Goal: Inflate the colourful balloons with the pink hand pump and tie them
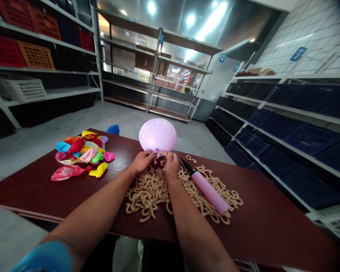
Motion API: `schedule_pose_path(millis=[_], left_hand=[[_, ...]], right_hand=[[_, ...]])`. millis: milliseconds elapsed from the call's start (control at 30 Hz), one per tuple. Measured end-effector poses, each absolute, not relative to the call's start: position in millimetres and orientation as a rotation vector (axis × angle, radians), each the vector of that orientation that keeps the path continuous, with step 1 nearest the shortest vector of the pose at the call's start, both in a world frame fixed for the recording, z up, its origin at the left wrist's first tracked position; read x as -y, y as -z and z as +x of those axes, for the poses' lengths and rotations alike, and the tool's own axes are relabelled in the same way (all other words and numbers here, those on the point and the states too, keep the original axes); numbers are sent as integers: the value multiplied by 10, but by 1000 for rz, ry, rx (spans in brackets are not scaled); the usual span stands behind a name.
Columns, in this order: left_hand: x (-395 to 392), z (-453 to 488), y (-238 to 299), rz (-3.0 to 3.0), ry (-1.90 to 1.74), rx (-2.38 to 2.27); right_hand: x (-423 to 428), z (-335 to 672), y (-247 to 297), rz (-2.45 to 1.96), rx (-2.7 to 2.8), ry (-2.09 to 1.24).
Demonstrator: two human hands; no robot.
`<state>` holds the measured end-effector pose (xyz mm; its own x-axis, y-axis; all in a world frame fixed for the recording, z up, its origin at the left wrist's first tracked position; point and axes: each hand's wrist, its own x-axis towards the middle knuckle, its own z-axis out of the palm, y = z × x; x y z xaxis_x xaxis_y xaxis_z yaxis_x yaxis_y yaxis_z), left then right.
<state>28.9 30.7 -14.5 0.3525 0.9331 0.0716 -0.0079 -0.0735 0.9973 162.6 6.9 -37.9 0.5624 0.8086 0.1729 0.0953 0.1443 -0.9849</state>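
An inflated light purple balloon (158,134) stands at the far edge of the brown table, its knotted neck toward me. My left hand (143,161) is closed in a pinch at the neck. Close beside it, my right hand (171,165) pinches a short tan curly band (161,154), which stretches across between the fingers of both hands. Exact finger contact at the knot is partly hidden. Below the hands lies a heap of tan curly bands (149,192). A pink hand pump (209,192) with a black nozzle and end rests on the heap's right side.
Flat, uninflated balloons (86,149) in many colours lie in a pile on the table's (260,211) left part. A blue object (112,130) shows past the table's far edge. Shelves with crates (36,54) stand left, bare-looking racks (155,71) ahead, dark blue bins (283,151) right.
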Motion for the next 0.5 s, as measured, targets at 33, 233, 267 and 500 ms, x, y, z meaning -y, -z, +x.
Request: schedule_pose_path(millis=[33, 233, 267, 500], left_hand=[[-337, 279, 168, 1416, -1029, -976], [-475, 244, 250, 1255, -1197, -1086], [-494, 252, 256, 1151, -1223, -1038], [-619, 338, 104, 781, -1291, -866]], right_hand=[[-69, 1622, 378, -1378, 859, -616], [-66, 1599, 397, -1378, 901, -525], [-65, 1598, 401, -1370, 906, -513], [-80, 1607, 437, -1341, 963, -480]])
